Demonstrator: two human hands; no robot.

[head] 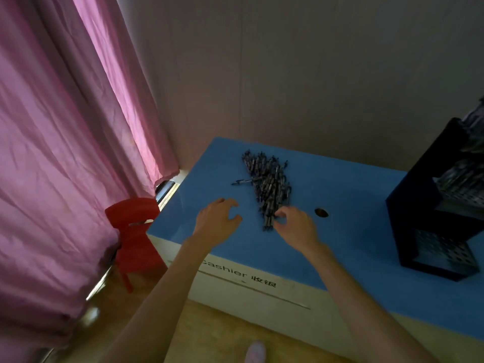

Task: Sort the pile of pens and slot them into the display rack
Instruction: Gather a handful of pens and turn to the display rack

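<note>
1. Right hand: fingers pinched narrow at the pens' near end, apparently picking one.
2. Left hand: open, curled, empty, hovering ready.
3. Pens mid-counter; rack at right edge.

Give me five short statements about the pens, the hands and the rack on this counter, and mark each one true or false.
1. The pile of pens lies on a blue counter top. True.
2. The display rack stands to the left of the pile. False: it stands at the right end of the counter.
3. The right hand is at the near end of the pile, its fingers curled at the pens there. True.
4. The left hand holds a bundle of pens. False: it is open and empty, over bare counter left of the pile.
5. One stray pen lies crosswise at the pile's left edge. True.
</note>
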